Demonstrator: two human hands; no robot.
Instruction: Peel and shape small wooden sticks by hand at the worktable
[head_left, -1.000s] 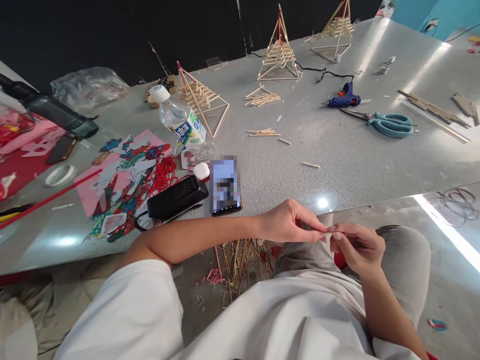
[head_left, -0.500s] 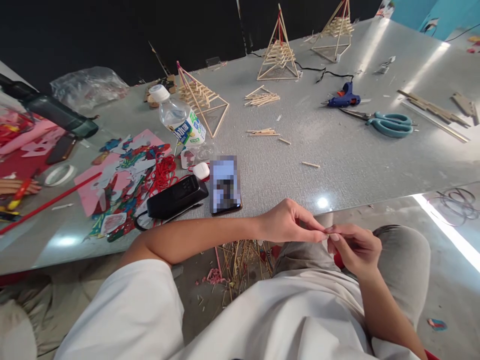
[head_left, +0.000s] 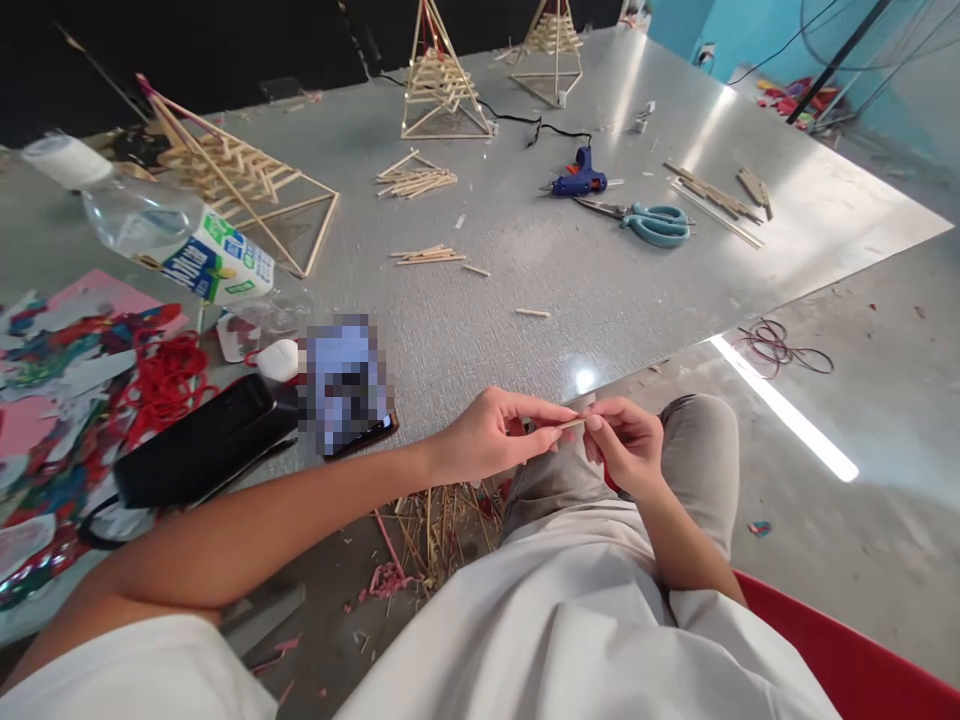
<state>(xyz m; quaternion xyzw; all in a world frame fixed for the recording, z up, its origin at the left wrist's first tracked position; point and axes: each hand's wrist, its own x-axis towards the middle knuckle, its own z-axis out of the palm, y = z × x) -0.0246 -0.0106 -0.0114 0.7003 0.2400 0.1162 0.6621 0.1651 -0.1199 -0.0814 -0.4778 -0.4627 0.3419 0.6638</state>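
My left hand (head_left: 495, 435) and my right hand (head_left: 630, 440) meet over my lap, just off the near edge of the grey table (head_left: 600, 290). Both pinch a short thin wooden stick (head_left: 570, 424) held between their fingertips, so both hands are closed on it. My left forearm crosses low in front of the table edge. A phone (head_left: 345, 385) lies on the table just left of my left hand.
On the table lie a water bottle (head_left: 157, 235), stick pyramids (head_left: 247, 190) (head_left: 439, 80), loose stick piles (head_left: 416, 180), a blue glue gun (head_left: 574, 180), teal scissors (head_left: 652, 222), a black case (head_left: 202, 440) and coloured paper scraps (head_left: 82, 370). Stick offcuts (head_left: 435, 520) litter the floor below.
The head has leaned forward and turned right, so the table looks closer and shifted left. Both hands stay together on the stick, now nearer the table edge.
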